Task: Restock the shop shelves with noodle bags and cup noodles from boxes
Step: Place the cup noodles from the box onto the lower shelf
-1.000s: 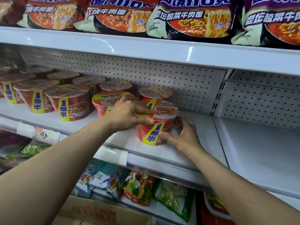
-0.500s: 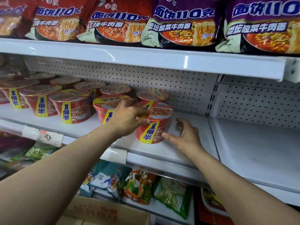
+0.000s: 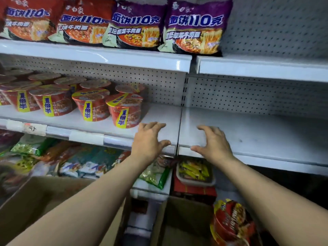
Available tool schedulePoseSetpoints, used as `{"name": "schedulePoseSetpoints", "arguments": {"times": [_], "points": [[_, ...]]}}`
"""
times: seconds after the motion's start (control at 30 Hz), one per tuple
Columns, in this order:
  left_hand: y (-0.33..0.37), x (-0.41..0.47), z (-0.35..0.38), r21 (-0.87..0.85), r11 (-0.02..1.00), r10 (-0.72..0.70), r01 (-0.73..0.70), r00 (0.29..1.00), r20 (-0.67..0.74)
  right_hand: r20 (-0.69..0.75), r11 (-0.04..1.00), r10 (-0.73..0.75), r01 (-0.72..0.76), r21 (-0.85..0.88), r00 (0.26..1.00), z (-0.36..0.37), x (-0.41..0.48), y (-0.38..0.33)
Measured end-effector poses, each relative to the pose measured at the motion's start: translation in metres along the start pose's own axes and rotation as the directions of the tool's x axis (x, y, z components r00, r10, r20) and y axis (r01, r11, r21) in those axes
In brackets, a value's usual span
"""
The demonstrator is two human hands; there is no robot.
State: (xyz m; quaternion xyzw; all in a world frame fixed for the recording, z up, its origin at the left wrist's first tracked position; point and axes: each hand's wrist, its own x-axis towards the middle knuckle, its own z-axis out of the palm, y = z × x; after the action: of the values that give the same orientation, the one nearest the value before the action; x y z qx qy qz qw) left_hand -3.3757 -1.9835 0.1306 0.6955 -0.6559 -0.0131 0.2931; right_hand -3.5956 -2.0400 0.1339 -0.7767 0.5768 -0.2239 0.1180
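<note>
Left hand (image 3: 150, 141): mine, empty, fingers loosely spread, palm down over the front lip of the middle shelf (image 3: 159, 115). I cannot tell whether it touches the shelf.
Right hand (image 3: 213, 144): mine, empty, fingers spread the same way, over the front of the adjoining shelf section (image 3: 257, 134), just across the seam from the left.
Nearest cup noodle (image 3: 124, 110): red, yellow strip label, upright on the middle shelf, just beyond and left of my left fingertips, not touched.
Further cup noodles (image 3: 53, 101): two rows running left from that one, all upright, blurred toward the edge.
Noodle bags (image 3: 195, 27): four on the top shelf (image 3: 106, 56), two purple at right, two red at left, leaning back.
Lower shelf: mixed packets (image 3: 88, 161) and a tray of yellow sachets (image 3: 194, 170).
Cardboard boxes: one under my left forearm (image 3: 44, 196), one between my arms (image 3: 177, 219).
Loose cup noodle (image 3: 232, 222): lying tilted at the right box's edge, under my right forearm.
</note>
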Motion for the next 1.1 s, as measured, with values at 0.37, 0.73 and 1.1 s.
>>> {"name": "schedulePoseSetpoints", "arguments": {"times": [0.37, 0.73, 1.1], "points": [[0.091, -0.103, 0.092, -0.039, 0.999, -0.017, 0.027, 0.972, 0.234, 0.163, 0.969, 0.231, -0.213, -0.124, 0.959, -0.024, -0.120, 0.108], [0.059, -0.129, 0.207, -0.155, 0.977, -0.057, 0.149, 0.875, 0.481, 0.077, 0.788, 0.568, -0.569, 0.234, 0.819, 0.076, -0.172, 0.185], [0.067, -0.119, 0.280, -0.368, 0.894, 0.025, 0.255, 0.792, 0.610, 0.092, 0.663, 0.650, -0.622, 0.416, 0.755, 0.122, -0.188, 0.223]]}}
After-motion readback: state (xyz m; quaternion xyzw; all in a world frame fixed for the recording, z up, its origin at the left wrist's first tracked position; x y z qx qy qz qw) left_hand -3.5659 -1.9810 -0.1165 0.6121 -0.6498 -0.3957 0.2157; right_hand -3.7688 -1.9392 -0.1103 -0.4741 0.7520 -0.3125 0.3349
